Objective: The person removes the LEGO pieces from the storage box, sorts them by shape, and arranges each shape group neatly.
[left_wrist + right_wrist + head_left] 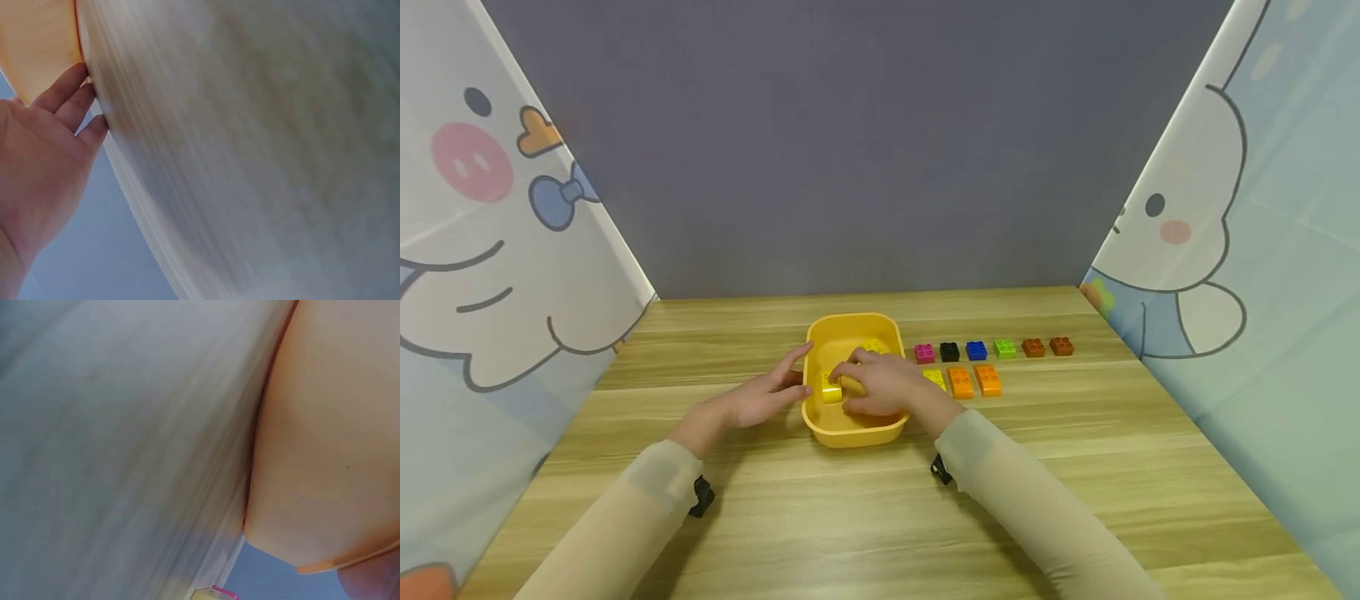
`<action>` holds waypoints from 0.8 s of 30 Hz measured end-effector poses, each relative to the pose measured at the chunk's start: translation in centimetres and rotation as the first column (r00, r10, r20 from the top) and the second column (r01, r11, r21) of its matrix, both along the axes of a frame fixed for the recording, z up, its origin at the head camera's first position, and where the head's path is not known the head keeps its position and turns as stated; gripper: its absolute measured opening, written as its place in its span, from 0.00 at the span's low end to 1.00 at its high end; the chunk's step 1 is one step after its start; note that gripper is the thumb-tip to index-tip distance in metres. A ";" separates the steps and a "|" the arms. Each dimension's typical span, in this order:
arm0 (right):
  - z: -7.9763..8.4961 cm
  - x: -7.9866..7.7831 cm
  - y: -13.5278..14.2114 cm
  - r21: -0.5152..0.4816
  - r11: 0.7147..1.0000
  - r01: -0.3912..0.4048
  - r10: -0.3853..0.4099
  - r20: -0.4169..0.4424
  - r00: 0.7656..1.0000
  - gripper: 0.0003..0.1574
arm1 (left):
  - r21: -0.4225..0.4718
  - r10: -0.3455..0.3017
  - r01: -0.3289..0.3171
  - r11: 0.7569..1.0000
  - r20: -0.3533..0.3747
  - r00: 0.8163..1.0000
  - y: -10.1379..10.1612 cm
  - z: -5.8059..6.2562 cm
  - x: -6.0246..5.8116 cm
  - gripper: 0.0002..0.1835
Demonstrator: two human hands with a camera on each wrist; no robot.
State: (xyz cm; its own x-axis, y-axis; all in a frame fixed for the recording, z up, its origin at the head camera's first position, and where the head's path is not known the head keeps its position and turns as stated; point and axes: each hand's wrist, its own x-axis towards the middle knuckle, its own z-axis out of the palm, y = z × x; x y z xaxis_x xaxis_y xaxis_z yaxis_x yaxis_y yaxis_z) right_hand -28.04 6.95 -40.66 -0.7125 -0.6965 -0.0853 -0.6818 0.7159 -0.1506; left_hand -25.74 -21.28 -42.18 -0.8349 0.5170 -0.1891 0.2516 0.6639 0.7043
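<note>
A yellow plastic bin stands on the wooden table. My right hand reaches down into it, fingers bent and thumb apart, with the fingertips right at a yellow building brick; no grip on it shows. Farther back in the bin lies another yellow brick, partly behind the hand. My left hand is at the bin's left side, its fingers extended against the wall and rim. In the left wrist view, fingertips are low beside the bin. The right wrist view shows mostly the bin's outer wall.
Right of the bin, a back row holds pink, black, blue, green and two brown bricks. In front of it lie a yellow brick and two orange bricks. A grey panel stands behind the table.
</note>
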 end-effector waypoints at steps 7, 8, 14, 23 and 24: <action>-0.1 -0.2 0.0 -0.022 1.000 0.004 -0.004 0.002 1.000 0.32 | 0.014 0.000 0.000 1.000 0.008 1.000 -0.1 -0.1 -0.1 0.46; -0.2 -0.3 -0.1 -0.021 1.000 0.006 -0.006 0.003 1.000 0.32 | 0.016 -0.001 0.001 1.000 0.009 1.000 -0.1 -0.1 -0.1 0.45; -0.3 -0.3 -0.1 -0.015 1.000 0.020 -0.020 0.008 1.000 0.28 | 0.022 0.005 -0.006 1.000 0.014 1.000 0.0 -0.2 0.0 0.46; -0.3 -0.3 0.0 -0.002 1.000 0.031 -0.031 0.013 0.999 0.22 | 0.020 0.004 -0.004 1.000 0.017 1.000 0.0 -0.1 0.1 0.46; -0.3 -0.3 0.0 -0.003 1.000 0.029 -0.029 0.012 1.000 0.22 | 0.019 0.004 -0.005 1.000 0.019 1.000 0.1 -0.1 0.1 0.46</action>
State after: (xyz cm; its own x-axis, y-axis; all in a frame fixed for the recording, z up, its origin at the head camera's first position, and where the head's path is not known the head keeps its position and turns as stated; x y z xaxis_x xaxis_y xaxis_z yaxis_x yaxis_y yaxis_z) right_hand -28.37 6.92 -40.92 -0.7314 -0.6758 -0.0913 -0.6588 0.7348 -0.1611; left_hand -25.61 -21.23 -42.27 -0.8337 0.5168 -0.1947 0.2354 0.6514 0.7213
